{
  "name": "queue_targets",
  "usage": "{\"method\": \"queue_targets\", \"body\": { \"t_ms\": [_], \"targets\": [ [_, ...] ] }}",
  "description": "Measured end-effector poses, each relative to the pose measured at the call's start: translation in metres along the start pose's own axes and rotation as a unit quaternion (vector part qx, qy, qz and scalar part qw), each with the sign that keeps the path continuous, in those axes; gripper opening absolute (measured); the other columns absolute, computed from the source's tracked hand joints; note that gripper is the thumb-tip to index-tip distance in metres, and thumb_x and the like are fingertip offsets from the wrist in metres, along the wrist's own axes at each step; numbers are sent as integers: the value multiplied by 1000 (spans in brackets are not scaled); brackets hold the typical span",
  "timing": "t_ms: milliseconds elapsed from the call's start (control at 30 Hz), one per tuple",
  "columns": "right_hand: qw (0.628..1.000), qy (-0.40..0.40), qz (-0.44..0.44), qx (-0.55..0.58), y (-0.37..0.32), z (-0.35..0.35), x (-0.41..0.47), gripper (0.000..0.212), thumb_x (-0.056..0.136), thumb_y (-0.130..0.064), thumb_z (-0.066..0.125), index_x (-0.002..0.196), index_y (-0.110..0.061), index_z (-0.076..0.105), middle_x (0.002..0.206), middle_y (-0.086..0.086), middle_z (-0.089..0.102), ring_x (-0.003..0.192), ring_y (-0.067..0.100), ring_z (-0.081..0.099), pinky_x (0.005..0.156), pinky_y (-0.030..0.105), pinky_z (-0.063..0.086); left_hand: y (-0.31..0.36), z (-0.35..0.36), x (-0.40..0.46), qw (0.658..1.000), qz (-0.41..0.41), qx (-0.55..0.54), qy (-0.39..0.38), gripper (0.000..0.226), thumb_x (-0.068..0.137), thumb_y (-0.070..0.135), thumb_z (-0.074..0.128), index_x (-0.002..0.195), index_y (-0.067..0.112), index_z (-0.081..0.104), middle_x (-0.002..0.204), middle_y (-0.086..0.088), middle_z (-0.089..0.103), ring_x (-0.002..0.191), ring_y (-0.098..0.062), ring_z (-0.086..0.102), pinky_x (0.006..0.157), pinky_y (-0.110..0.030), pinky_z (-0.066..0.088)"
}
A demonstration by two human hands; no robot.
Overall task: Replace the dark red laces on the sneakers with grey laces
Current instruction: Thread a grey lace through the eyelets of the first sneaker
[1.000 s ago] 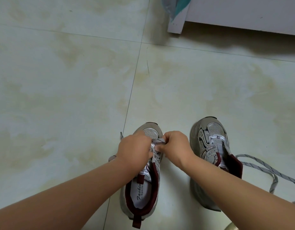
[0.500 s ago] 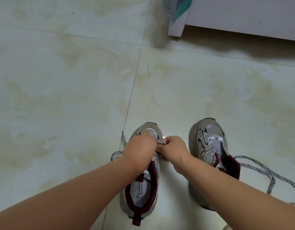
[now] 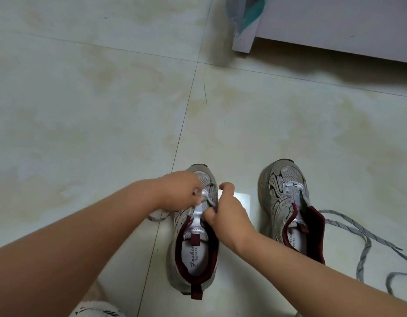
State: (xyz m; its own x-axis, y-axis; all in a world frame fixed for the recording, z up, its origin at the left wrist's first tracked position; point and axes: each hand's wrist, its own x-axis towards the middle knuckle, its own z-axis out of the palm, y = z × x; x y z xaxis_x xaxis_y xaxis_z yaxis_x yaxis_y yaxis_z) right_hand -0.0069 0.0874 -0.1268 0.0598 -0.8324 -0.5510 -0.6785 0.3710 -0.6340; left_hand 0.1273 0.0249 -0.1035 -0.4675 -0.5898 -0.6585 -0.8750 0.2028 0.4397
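Head view: the left hand [image 3: 177, 191] is pinched on a grey lace [image 3: 206, 197] at the lowest eyelets of the left-side grey-and-silver mesh sneaker with dark red lining [image 3: 193, 243]; the right hand [image 3: 227, 216] is curled at the tongue's right edge, thumb raised, apparently gripping the same lace, though the exact contact is hidden by the fingers. A loop of that lace is seen trailing on the pale glossy tiled floor [image 3: 106, 110] just left of the shoe. No dark red lace is visible anywhere, so the removal step is judged done and the threading only begun.

The second matching sneaker [image 3: 289, 209] stands just beside, on the right, with a long flat grey lace with dark flecks [image 3: 349, 229] spilling loosely over the tiles from its side; how far it is threaded cannot be told.

A flat woven lace is judged light, limp and unable to be pushed through an eyelet from its slack length; it is best taken right at the stiff tip (where it can be steered) and then drawn from the far side. The shoe is light and would slide on smooth tile, so it is best steadied at the eyelet row. A white furniture panel [image 3: 335, 24] stands well apart.
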Motion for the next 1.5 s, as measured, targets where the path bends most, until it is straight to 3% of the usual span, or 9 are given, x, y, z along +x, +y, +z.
{"method": "queue_targets", "body": {
  "t_ms": [100,200,400,500,600,767,967,1200,1500],
  "targets": [
    [996,29,-43,-79,3,-4,-5,36,86,-14,45,119,-18,32,90,7,59,79,29,54,64,33,40,-4,-20,-36,964,29,-261,-40,22,87,20,58,65,23,59,60,5,51,53,-8,43,56,-19,37],
    [980,39,-111,-160,3,-4,-9,42,89,-17,43,129,-27,38,105,8,56,93,30,54,71,33,40,-4,-18,-58,927,56,-369,-31,25,90,14,57,66,19,59,59,12,54,53,0,46,56,-9,38],
    [973,11,-152,-173,-4,6,-6,20,92,-21,48,95,-10,64,100,3,52,91,22,49,67,30,37,-1,34,-40,982,-11,-166,92,19,88,21,60,73,22,49,71,7,53,65,-7,49,62,-22,37],
    [997,5,-49,63,-12,-9,1,26,92,-13,47,76,-9,67,81,6,64,76,20,57,76,33,46,-2,55,-38,986,-36,-100,127,17,89,35,56,88,23,45,87,6,49,79,-13,47,61,-23,32],
    [986,16,-5,168,-21,-22,3,36,95,-15,46,61,-16,60,72,6,61,69,18,52,72,32,45,5,68,-40,974,-53,-123,180,21,91,34,53,96,21,37,80,8,43,66,-10,43,53,-21,28],
    [980,36,-11,196,-30,-34,-5,39,95,-13,46,59,-13,59,72,13,62,69,23,56,75,37,48,11,82,-40,954,-152,-166,200,39,87,40,56,107,13,36,101,-5,50,86,-22,53,69,-30,38],
    [991,-2,-36,125,-40,-38,-9,37,94,-15,49,60,-11,62,76,21,67,68,24,57,78,41,51,5,80,-32,947,-139,54,285,46,82,53,50,115,21,47,120,1,39,117,-19,36,92,-33,29],
    [957,77,-100,262,-88,-101,-19,36,97,-15,43,63,-12,52,41,-4,57,40,7,54,44,17,43,2,83,-31,952,-139,-51,266,44,83,42,59,115,19,41,117,0,42,101,-21,51,85,-34,40],
    [951,155,-112,244,-79,-135,-32,37,98,-20,42,63,-18,53,39,-7,51,37,6,48,44,19,36,5,74,-34,957,-121,-73,252,36,88,36,55,114,16,40,115,-4,43,92,-27,55,70,-32,39]
  ]
}}
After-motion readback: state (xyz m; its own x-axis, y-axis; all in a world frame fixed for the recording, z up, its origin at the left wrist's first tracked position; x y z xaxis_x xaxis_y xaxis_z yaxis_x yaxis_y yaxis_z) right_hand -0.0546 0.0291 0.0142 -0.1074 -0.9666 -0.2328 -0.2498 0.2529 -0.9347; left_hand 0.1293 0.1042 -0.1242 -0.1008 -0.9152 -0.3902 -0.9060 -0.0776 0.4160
